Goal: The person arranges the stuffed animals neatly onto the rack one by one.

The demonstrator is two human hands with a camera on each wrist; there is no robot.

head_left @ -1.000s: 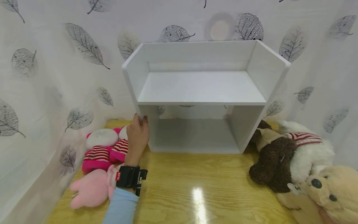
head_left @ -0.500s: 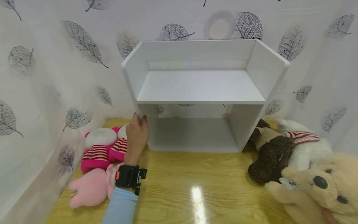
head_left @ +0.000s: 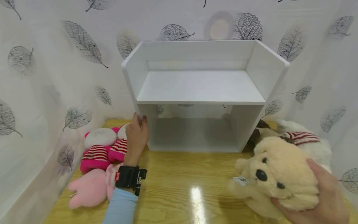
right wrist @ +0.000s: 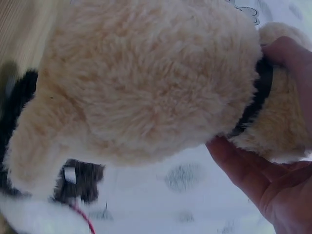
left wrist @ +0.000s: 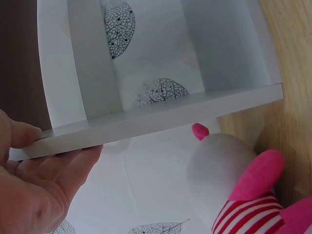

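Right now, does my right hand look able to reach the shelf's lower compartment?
Probably yes: your right hand holds the cream plush dog, but the lower compartment is open at the front, with only tabletop showing between.

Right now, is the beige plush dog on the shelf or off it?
Off: the right hand holds the beige plush dog outside the white shelf, over the table.
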